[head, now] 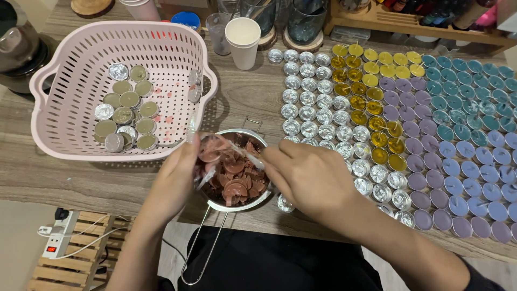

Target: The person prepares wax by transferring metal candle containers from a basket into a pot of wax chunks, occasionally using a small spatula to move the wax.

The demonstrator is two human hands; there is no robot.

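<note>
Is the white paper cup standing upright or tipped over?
Upright: the white paper cup stands on the table, its round open rim facing up.

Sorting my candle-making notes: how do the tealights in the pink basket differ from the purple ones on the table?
The tealights in the pink basket are olive-green or bare silver and lie jumbled, some tipped over. The purple tealights stand upright in tidy rows on the wooden table. Both are small round cups.

Left hand (175, 180) and right hand (309, 178) pinch inward, fingers curled.
</note>
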